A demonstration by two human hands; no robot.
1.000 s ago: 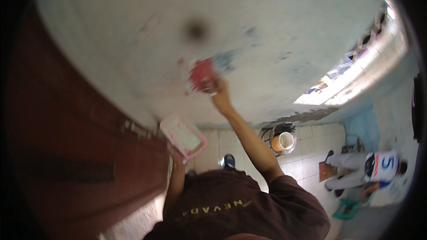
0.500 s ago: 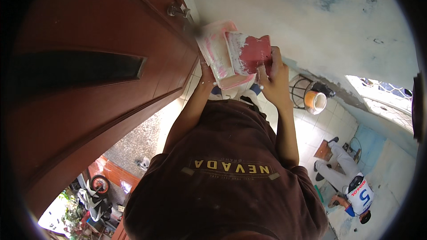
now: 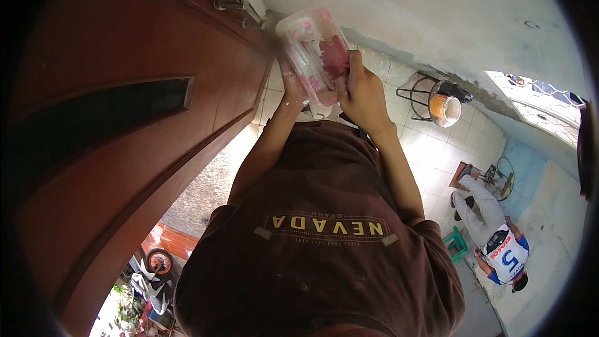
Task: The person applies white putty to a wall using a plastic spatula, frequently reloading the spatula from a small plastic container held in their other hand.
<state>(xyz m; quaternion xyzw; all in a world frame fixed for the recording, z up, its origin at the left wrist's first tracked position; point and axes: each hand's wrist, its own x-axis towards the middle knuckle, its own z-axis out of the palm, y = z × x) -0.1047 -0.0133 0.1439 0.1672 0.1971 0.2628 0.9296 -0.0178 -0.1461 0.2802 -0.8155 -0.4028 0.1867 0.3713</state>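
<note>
My left hand (image 3: 292, 86) grips a pale plastic tray (image 3: 307, 20) with pink markings and white paste smears from its left side. My right hand (image 3: 363, 90) is closed on a red scraper (image 3: 334, 55), whose paste-coated edge lies inside the tray. Both hands and the tray are held above my body, beside the wooden door.
Brown wooden door (image 3: 106, 150) on the left; whitish patched wall (image 3: 412, 6) ahead; orange-and-white bucket (image 3: 444, 111) on a stool (image 3: 421, 90) at right. Beyond are a green stool (image 3: 457, 246), a barred window (image 3: 530, 103) and another person (image 3: 499, 249). A motorbike (image 3: 150, 287) stands outside.
The scraper has come away from the wall to above the tray, then down into it. My view has tilted down toward my body, and both hands have met at the tray.
</note>
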